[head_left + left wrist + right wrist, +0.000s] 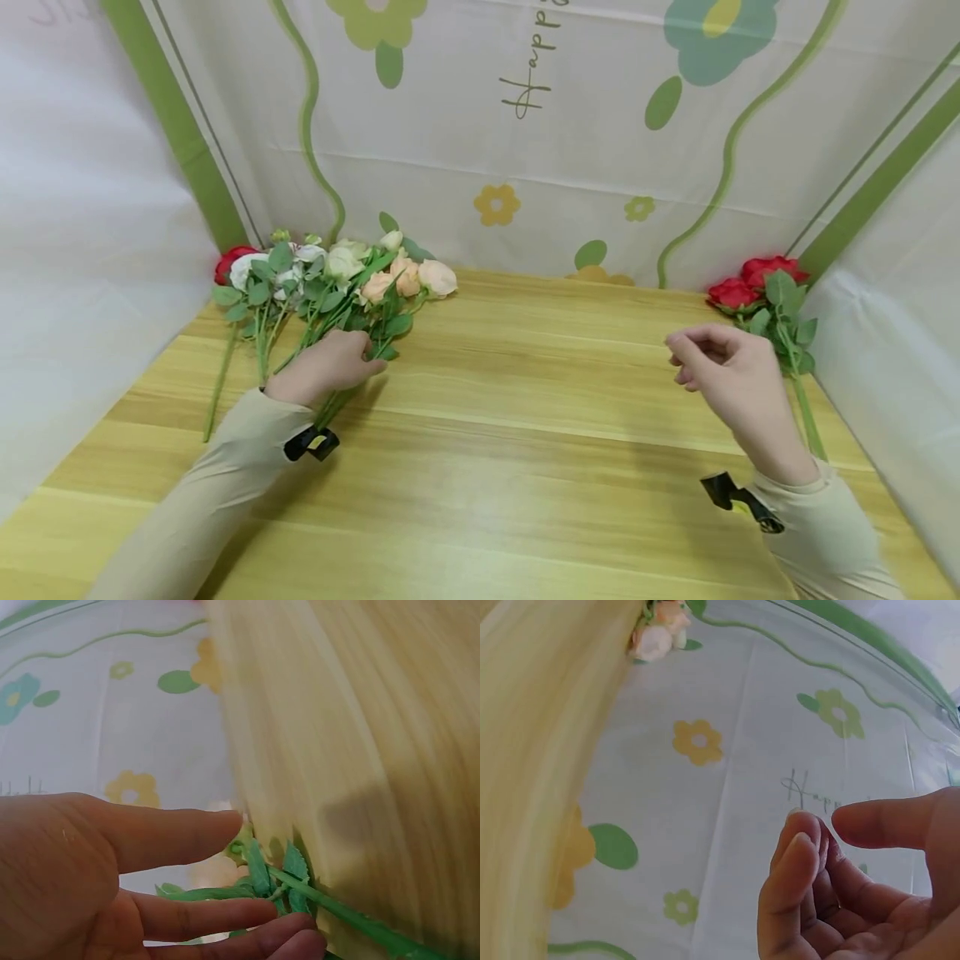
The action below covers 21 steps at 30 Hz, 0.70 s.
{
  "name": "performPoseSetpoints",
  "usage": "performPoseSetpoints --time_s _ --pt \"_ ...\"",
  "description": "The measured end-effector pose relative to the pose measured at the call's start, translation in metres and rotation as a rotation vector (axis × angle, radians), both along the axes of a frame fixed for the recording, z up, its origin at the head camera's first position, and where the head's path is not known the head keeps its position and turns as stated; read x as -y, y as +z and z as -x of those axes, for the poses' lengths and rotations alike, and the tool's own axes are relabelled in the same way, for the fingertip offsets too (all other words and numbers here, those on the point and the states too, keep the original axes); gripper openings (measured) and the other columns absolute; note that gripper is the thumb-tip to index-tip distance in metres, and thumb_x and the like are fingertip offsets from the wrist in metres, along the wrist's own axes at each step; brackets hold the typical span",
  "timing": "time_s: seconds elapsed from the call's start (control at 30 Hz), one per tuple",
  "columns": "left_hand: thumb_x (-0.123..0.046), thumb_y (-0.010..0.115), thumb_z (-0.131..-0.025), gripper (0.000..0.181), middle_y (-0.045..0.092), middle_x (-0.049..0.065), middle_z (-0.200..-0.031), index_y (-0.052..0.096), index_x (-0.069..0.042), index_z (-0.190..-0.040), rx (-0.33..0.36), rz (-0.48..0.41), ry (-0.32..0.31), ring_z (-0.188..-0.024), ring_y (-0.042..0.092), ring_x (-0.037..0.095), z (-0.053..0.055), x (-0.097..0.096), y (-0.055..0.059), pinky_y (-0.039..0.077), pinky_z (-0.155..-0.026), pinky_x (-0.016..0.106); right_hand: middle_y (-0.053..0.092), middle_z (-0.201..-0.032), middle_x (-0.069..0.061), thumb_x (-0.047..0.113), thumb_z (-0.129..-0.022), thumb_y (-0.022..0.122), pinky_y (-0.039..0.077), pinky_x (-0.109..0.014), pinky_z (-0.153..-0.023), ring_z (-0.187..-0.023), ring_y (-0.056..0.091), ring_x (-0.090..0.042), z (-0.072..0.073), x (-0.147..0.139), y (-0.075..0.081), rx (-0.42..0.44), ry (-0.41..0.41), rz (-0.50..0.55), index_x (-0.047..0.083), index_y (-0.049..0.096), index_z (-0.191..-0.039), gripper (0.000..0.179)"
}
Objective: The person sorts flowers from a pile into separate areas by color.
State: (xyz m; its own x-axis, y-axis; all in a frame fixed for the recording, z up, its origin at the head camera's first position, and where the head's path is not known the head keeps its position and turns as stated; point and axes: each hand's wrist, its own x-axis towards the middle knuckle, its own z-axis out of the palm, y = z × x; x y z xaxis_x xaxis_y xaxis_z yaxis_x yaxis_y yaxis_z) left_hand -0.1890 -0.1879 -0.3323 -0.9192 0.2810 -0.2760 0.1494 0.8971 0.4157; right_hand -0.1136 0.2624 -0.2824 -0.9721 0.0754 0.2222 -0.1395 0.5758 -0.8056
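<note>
My left hand (326, 367) is over the green stems of the flowers at the left of the table. In the left wrist view its thumb and fingers stand apart, with a green stem (337, 907) by the fingertips. Peach roses (405, 275), a pale pink rose (437, 278) and a cream-green rose (343, 260) lie just beyond that hand. My right hand (731, 379) hovers above the table's right side, fingers loosely curled, nothing held. Nearest to it are red roses (761, 279) with a long green stem (808, 421).
White flowers (247, 271) and a red rose (231, 263) lie at the far left of the wooden table (480, 467). A white cloth backdrop (450, 125) with printed flowers rises along the back edge. White cloth (885, 358) also borders the right side.
</note>
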Motion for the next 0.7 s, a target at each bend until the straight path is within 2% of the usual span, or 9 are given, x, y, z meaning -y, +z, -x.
performPoseSetpoints --time_s 0.13,0.23,0.3,0.5,0.7 --pt "-0.029 0.058 -0.100 0.030 0.050 0.009 -0.080 0.055 0.001 -0.104 0.018 0.041 0.012 -0.064 0.046 0.020 0.000 -0.001 -0.004 0.037 -0.057 0.035 0.067 -0.086 -0.010 0.031 -0.099 0.062 0.054 -0.027 -0.059 -0.068 0.065 -0.021 0.003 0.007 -0.010 0.004 0.056 -0.040 0.002 0.070 -0.104 0.031" --pt "-0.029 0.058 -0.100 0.033 0.053 0.010 -0.083 0.055 0.003 -0.108 0.022 0.068 0.026 -0.065 0.048 0.021 0.000 -0.002 -0.006 0.038 -0.056 0.035 0.068 -0.088 -0.011 0.032 -0.099 0.061 0.054 -0.028 -0.059 -0.069 0.065 -0.021 0.003 0.011 -0.013 0.011 0.077 -0.061 0.004 0.070 -0.105 0.030" --pt "-0.029 0.057 -0.100 0.031 0.051 0.010 -0.079 0.056 0.002 -0.105 0.024 0.080 0.028 -0.062 0.046 0.021 -0.001 -0.002 -0.008 0.037 -0.055 0.035 0.067 -0.088 -0.011 0.033 -0.099 0.060 0.054 -0.029 -0.059 -0.069 0.065 -0.021 0.002 0.012 -0.014 0.014 0.087 -0.075 0.004 0.070 -0.105 0.030" --pt "-0.024 0.060 -0.096 0.024 0.042 0.005 -0.066 0.055 -0.006 -0.082 -0.007 0.134 0.036 -0.056 0.040 0.018 -0.004 -0.008 -0.011 0.033 -0.053 0.034 0.067 -0.084 -0.010 0.036 -0.099 0.060 0.054 -0.032 -0.060 -0.068 0.064 -0.022 0.007 0.020 -0.022 0.064 0.140 -0.103 0.006 0.070 -0.100 0.032" --pt "-0.020 0.063 -0.096 0.021 0.046 0.004 -0.067 0.054 -0.007 -0.082 -0.041 0.156 0.035 -0.057 0.043 0.017 -0.007 -0.011 -0.015 0.034 -0.052 0.033 0.067 -0.086 -0.007 0.040 -0.099 0.060 0.054 -0.034 -0.063 -0.071 0.064 -0.025 0.007 0.025 -0.028 0.139 0.208 -0.134 0.008 0.069 -0.102 0.033"
